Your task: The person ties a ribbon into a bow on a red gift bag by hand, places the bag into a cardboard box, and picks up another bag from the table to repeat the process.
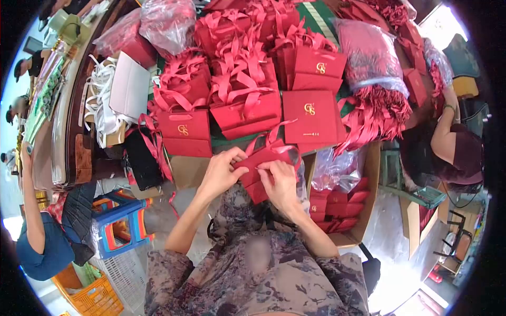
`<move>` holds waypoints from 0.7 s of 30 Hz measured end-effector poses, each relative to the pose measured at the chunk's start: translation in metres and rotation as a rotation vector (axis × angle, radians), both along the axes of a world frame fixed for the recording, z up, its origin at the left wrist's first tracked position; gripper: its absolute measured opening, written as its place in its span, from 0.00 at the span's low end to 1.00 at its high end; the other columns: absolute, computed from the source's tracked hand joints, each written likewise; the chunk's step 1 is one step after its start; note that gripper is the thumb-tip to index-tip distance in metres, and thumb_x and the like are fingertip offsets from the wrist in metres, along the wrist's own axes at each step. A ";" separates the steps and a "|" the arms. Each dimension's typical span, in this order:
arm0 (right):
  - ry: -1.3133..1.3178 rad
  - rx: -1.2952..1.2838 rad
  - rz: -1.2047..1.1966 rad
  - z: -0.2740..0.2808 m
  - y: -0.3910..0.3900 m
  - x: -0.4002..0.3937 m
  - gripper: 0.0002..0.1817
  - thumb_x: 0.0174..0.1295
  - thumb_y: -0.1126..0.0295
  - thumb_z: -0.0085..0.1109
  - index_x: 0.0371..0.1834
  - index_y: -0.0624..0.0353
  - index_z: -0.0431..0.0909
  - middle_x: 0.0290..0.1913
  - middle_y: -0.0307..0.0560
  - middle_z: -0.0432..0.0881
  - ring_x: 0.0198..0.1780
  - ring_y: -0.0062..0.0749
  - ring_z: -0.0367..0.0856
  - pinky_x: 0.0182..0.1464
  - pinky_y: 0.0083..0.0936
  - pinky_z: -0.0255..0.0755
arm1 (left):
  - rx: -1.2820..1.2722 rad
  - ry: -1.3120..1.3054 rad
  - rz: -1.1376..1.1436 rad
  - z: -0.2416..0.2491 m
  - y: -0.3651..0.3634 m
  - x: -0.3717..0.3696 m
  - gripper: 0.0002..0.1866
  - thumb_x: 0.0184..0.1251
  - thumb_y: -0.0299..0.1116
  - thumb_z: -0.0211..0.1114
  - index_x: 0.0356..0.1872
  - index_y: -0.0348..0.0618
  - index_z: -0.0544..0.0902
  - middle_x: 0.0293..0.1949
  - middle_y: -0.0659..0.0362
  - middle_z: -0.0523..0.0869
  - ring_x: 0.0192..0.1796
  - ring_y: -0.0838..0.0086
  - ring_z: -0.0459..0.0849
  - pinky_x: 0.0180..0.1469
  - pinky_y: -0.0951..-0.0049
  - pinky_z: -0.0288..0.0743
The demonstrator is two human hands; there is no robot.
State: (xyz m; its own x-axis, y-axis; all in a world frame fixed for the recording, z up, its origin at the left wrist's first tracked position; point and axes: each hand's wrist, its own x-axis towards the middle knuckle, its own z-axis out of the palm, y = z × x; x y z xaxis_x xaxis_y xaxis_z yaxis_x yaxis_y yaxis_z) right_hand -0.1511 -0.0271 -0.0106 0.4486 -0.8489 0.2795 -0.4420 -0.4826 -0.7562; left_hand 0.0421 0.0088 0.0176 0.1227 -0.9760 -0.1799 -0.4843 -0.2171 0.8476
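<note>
A small red paper bag (256, 181) with a red ribbon hangs between my two hands, just in front of the table's near edge. My left hand (225, 171) pinches its left side near the top. On the right side, the fingers of my right hand (279, 181) press together on the bag near its ribbon. Just beyond lie a flat red bag with a gold logo (310, 117), a red bag on the left (185, 131) and a cluster of bags with ribbon handles (245, 113).
Below the table's right side stands a cardboard box (371, 195) holding red bags. Plastic-wrapped red ribbons (371, 55) lie at the back right. White bags (129, 84) stand on the left, near stacked stools (120, 224). Other people sit at the far left (45, 247) and right (461, 152).
</note>
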 end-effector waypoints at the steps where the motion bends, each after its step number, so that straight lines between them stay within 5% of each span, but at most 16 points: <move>1: 0.004 0.014 -0.005 -0.002 0.002 0.002 0.05 0.60 0.73 0.67 0.38 0.57 0.81 0.36 0.46 0.83 0.40 0.45 0.81 0.47 0.39 0.69 | 0.014 0.004 -0.005 0.002 -0.001 0.000 0.15 0.57 0.24 0.75 0.45 0.38 0.83 0.37 0.54 0.89 0.40 0.71 0.88 0.40 0.70 0.83; 9: -0.034 0.094 -0.078 -0.003 0.007 0.010 0.05 0.59 0.72 0.67 0.37 0.56 0.81 0.33 0.45 0.83 0.38 0.43 0.81 0.46 0.38 0.68 | 0.084 0.120 -0.020 0.008 -0.004 0.001 0.13 0.59 0.21 0.72 0.45 0.35 0.83 0.37 0.58 0.88 0.41 0.80 0.85 0.41 0.74 0.81; 11: -0.039 0.113 -0.086 0.000 0.006 0.011 0.05 0.59 0.72 0.67 0.36 0.56 0.81 0.33 0.45 0.83 0.37 0.43 0.81 0.45 0.38 0.68 | 0.044 0.099 -0.015 0.010 -0.005 0.000 0.14 0.58 0.22 0.73 0.45 0.37 0.83 0.37 0.52 0.90 0.39 0.69 0.89 0.39 0.71 0.81; 21: -0.066 0.224 -0.054 0.005 -0.003 0.014 0.06 0.55 0.74 0.69 0.32 0.58 0.80 0.31 0.45 0.83 0.35 0.43 0.81 0.44 0.38 0.69 | -0.044 -0.124 -0.033 0.014 0.000 -0.009 0.12 0.56 0.23 0.73 0.42 0.41 0.85 0.34 0.52 0.87 0.35 0.63 0.86 0.38 0.67 0.81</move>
